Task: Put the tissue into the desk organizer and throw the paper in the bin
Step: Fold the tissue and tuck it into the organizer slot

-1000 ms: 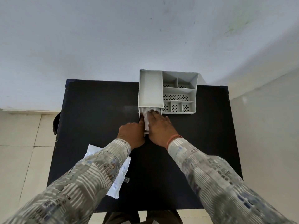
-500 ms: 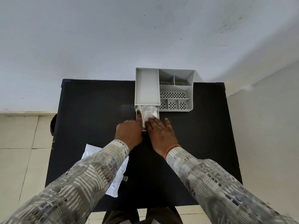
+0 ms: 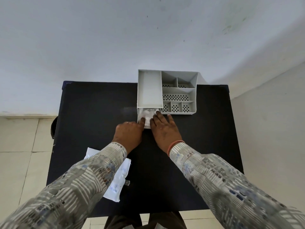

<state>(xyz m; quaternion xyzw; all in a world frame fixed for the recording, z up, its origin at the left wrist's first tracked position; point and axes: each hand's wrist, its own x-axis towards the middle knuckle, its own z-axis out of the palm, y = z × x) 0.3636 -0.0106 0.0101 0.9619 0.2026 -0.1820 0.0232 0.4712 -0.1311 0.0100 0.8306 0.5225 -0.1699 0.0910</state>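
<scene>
From the head view, a grey desk organizer [image 3: 167,91] sits at the far edge of a black counter [image 3: 92,113], against the wall. A small drawer [image 3: 140,115] sticks out from the bottom left of it. The white tissue [image 3: 147,115] lies inside that drawer.

The left hand [image 3: 128,134] is at the near left corner of the drawer, with a finger touching the tissue. Its grip is loosely curled and does not wrap around anything. The right hand [image 3: 164,129] lies flat and wide, with its fingertips [image 3: 156,115] resting on the tissue, pressing it down. It is not holding anything either.

So the tissue part looks almost done. The tissue is in the drawer, but the drawer is not pushed shut yet.

The paper [image 3: 118,180] lies on the near left side of the counter. Nobody is touching it. Throwing it away is not done yet.

Some things are hard to see. The left sleeve [image 3: 79,184] covers much of the paper, and the blue writing on it is too small to read. No bin can be made out for sure. A dark round shape [image 3: 53,128] peeks out past the left edge of the counter, but I cannot tell what it is. The hands hide the front of the drawer.
</scene>
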